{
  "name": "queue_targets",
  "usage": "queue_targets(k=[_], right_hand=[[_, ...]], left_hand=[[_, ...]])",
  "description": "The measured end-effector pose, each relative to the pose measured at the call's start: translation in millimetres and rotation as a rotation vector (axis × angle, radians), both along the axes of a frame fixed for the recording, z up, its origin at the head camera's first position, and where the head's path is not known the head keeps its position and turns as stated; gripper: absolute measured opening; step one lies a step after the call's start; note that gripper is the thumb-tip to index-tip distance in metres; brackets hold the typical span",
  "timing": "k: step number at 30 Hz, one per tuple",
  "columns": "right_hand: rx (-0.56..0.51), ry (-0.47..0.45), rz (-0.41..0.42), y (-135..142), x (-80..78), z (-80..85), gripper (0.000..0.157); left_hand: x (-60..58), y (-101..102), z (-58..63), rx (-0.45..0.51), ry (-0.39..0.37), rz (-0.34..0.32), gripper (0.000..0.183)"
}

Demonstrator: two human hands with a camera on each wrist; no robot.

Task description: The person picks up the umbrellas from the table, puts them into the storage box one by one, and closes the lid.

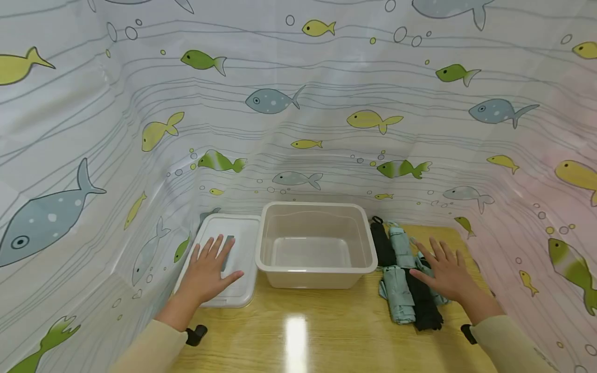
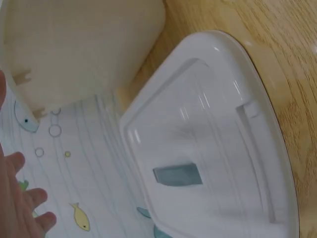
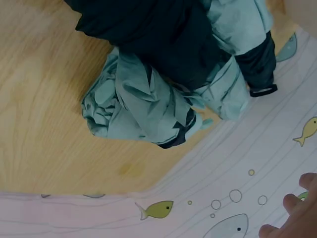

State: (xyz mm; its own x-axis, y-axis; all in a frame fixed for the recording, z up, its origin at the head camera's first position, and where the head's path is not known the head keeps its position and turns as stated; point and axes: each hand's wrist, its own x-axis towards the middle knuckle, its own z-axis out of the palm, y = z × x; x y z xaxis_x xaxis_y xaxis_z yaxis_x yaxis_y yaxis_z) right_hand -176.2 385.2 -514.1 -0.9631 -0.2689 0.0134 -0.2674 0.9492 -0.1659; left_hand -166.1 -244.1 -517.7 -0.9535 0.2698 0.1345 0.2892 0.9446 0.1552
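Note:
A cream plastic tub (image 1: 310, 280) stands in the middle of the table, its inside bare. To its left lies a white lid (image 1: 242, 287) with a grey patch (image 2: 178, 175). Over this lid my left hand (image 1: 205, 272) is spread, palm down, fingers straight and holding nothing. Right of the tub lie several rolled fabric bundles, some pale teal (image 1: 399, 295), some black (image 1: 423, 303). My right hand (image 1: 445, 272) hovers above their right side with fingers spread, grasping nothing. In the right wrist view a teal bundle (image 3: 133, 99) shows loose folds and a dark edge.
A wood-grain table (image 1: 261, 336) carries everything. A white sheet (image 1: 280, 72) printed with fish hangs at the back and along both sides, close behind the tub. Dark straps (image 1: 196, 335) sit at both wrists.

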Motion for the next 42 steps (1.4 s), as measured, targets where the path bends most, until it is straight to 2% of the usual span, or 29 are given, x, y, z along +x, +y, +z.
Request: queue_targets(k=[10, 20, 23, 30, 34, 42], right_hand=[[-0.038, -0.020, -0.006, 2, 8.3, -5.9, 0.085], [-0.079, 0.002, -0.005, 9, 11.4, -8.8, 0.081], [-0.092, 0.009, 0.003, 9, 11.7, -8.2, 0.078], [-0.104, -0.013, -0.002, 10, 12.8, -7.7, 0.074], [-0.132, -0.070, -0.019, 13, 13.0, -8.3, 0.071], [-0.258, -0.192, -0.033, 16, 14.5, -4.2, 0.064]], left_hand=[[-0.5, 14, -2.1, 0.096, 0.059, -0.056, 0.084], [-2.3, 29, -0.2, 0.195, 0.058, -0.054, 0.079], [-1.3, 33, 1.8, 0.250, 0.031, -0.042, 0.078], [1.5, 44, 7.0, 0.354, -0.088, 0.000, 0.075], [1.9, 49, 6.5, 0.391, -0.110, 0.017, 0.073], [0.0, 62, 7.3, 0.496, -0.134, 0.042, 0.071]])
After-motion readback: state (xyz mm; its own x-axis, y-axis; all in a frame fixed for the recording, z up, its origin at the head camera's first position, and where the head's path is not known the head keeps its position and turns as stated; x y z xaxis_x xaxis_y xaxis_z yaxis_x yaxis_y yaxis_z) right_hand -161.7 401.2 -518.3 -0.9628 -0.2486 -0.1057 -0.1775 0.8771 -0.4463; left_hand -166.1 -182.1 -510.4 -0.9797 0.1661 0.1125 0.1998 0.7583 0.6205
